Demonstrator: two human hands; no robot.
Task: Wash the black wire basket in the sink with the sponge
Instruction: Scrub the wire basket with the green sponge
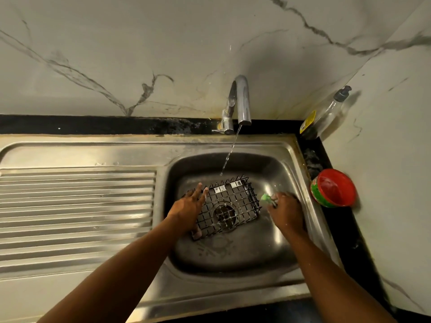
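Note:
The black wire basket lies in the steel sink, over the drain. My left hand grips the basket's left side, fingers spread over the top and the thumb under the rim. My right hand is just right of the basket, closed on a green sponge that pokes out beside the basket's right wall. A thin stream of water falls from the tap toward the basket's far edge.
A ribbed steel drainboard stretches to the left of the sink. A red and green tub sits on the black counter at the right. A clear soap bottle with a dark pump stands in the back corner.

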